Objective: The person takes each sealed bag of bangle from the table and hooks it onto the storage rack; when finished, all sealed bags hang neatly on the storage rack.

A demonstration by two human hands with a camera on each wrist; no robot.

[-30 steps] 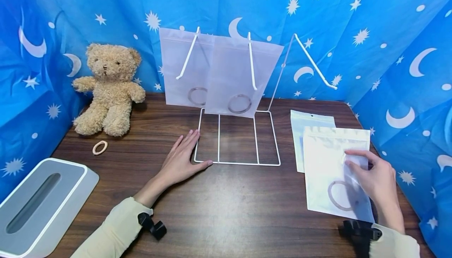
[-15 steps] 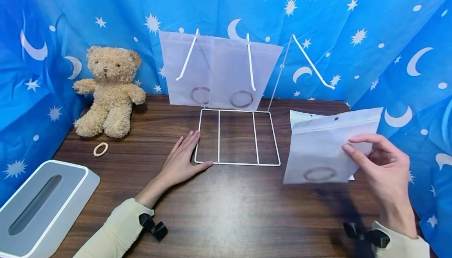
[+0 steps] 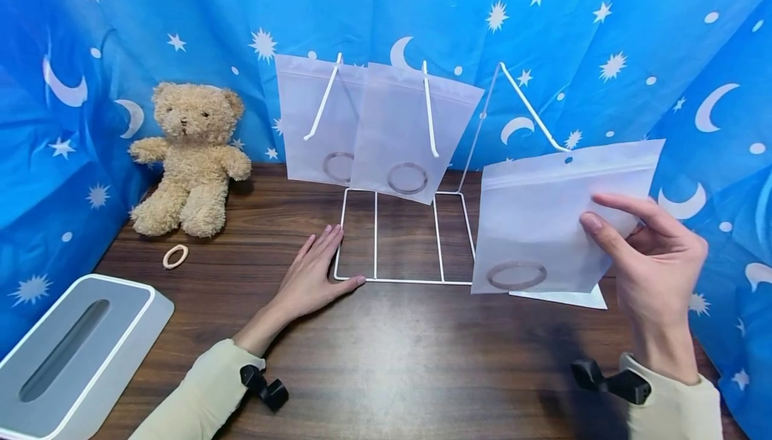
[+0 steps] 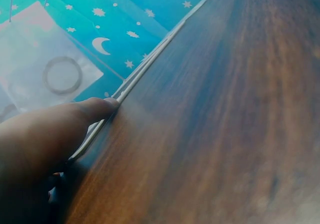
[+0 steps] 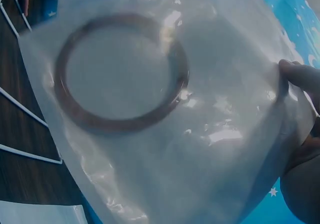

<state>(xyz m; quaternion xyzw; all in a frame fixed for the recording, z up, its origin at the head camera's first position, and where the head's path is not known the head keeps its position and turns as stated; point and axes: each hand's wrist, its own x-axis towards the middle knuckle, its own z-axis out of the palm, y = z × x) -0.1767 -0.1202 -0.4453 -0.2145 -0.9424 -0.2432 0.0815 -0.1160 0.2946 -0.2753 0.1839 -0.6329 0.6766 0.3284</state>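
My right hand [image 3: 657, 259] pinches the right side of a frosted zip bag [image 3: 561, 219] between thumb and fingers, holding it raised above the table. A brown ring [image 5: 120, 124] shows through the plastic near its bottom. The bag's punched hole is right at the tip of the white display rack's right prong [image 3: 533, 112]. With fingers spread, my left hand [image 3: 310, 272] rests at the front left corner of the rack's wire base [image 3: 416, 282], its thumb on the front wire. Two similar bags hang on the left prong [image 3: 322, 98] and middle prong [image 3: 429, 112], each with a ring inside.
Another bag [image 3: 567, 297] lies on the table, mostly hidden beneath the raised one. To the left are a teddy bear [image 3: 189, 159], a small wooden ring [image 3: 175, 256] and a grey-topped tissue box [image 3: 84, 346]. A blue star-patterned curtain [image 3: 458, 11] surrounds the table.
My right hand has picked the bag up off the one under it and carried it up and left to the right prong's tip. The left hand has stayed on the rack base.
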